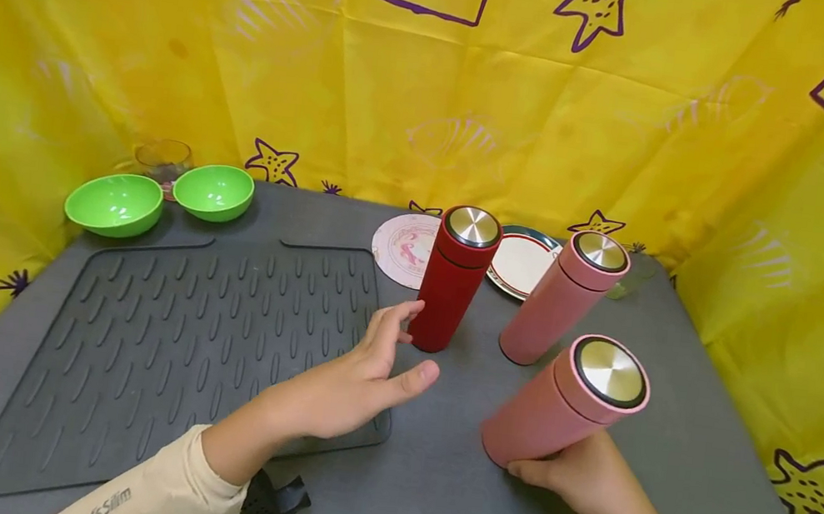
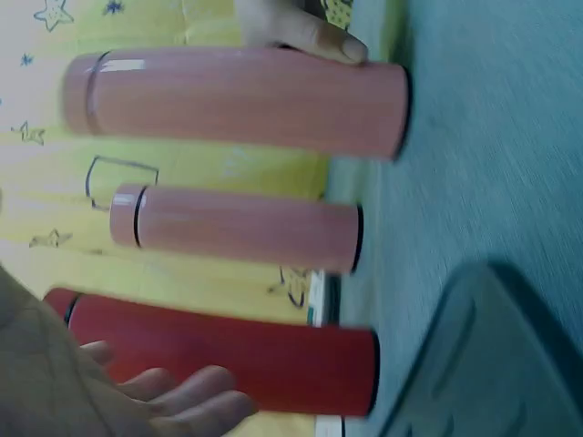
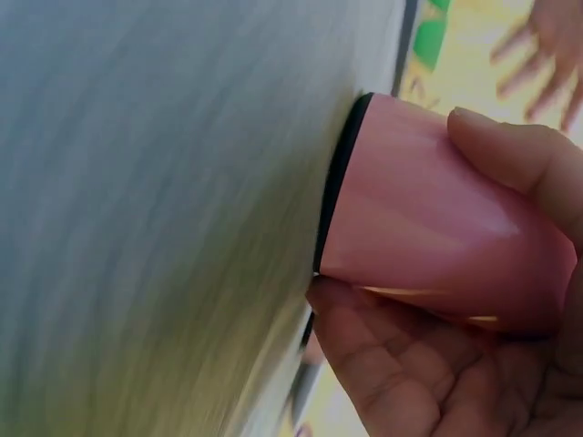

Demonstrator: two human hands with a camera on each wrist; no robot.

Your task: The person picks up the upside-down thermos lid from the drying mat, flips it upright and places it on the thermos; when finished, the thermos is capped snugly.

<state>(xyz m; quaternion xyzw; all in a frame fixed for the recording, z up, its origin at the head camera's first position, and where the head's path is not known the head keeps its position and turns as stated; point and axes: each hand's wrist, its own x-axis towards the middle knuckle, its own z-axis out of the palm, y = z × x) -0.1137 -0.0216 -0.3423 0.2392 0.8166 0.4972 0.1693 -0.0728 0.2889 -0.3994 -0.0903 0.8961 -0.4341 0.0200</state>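
Note:
My right hand (image 1: 584, 480) grips a pink vacuum flask (image 1: 546, 413) low on its body, thumb on the near side. The right wrist view shows fingers and thumb around the pink flask (image 3: 446, 218), its dark base at or close to the tabletop. My left hand (image 1: 345, 388) is held out with fingers spread and nothing in it. Its fingertips reach the side of a red flask (image 1: 449, 294); whether they touch it I cannot tell. A second pink flask (image 1: 545, 313) stands upright behind the gripped one, right of the red flask. All have silver-topped lids.
A dark ribbed drying mat (image 1: 208, 336) covers the left of the grey table (image 1: 432, 494). Two green bowls (image 1: 115, 209) and a clear glass (image 1: 166, 156) stand back left. Behind the flasks lie a pink plate (image 1: 401, 247) and a rimmed white plate (image 1: 517, 260). Yellow curtains surround the table.

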